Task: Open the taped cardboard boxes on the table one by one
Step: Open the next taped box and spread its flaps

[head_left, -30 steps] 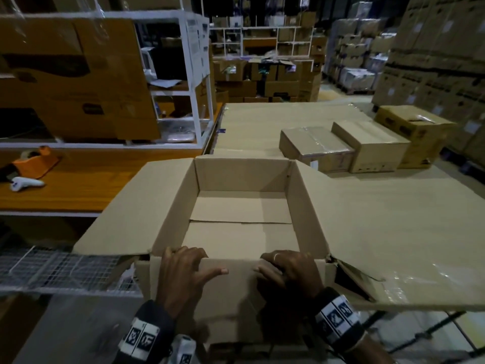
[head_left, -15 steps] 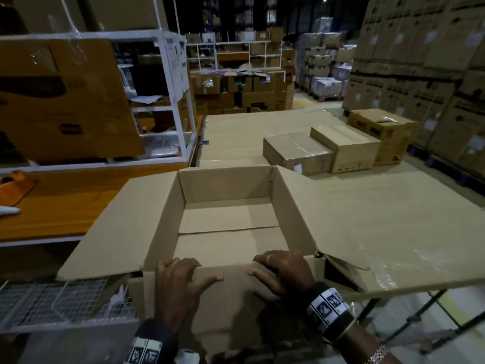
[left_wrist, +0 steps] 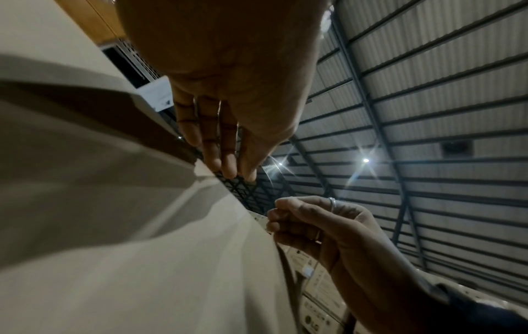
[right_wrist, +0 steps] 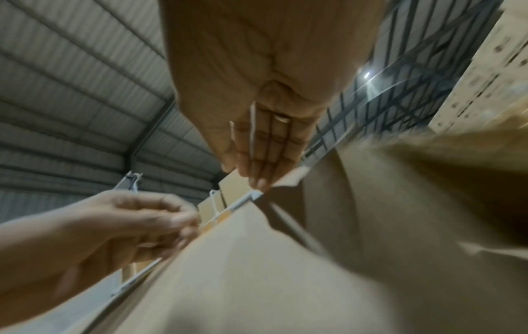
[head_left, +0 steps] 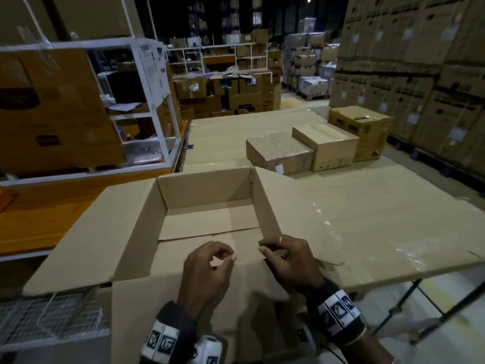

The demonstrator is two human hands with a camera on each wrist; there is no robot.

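Change since earlier frames: both hands have lifted off the near flap; they lay flat on it, now fingers are curled at its top edge
Left hand (head_left: 207,269): fingers and thumb curled together above the near flap (head_left: 183,311) edge; holds nothing I can make out
Right hand (head_left: 287,261): fingers curled at the corner where near flap meets right wall; grip on cardboard or tape scrap, cannot tell
Open box (head_left: 210,219): at near edge of counter (head_left: 380,219), all four flaps folded out, inside bare
Closed boxes: taped box (head_left: 278,153), plain box (head_left: 325,145) touching it, third box (head_left: 360,130) behind, far right of counter
Step in hand: first box appears done; hands finishing at its rim
Next move calls for: release, clear this box aside, reach for taped box, find tape seam on top
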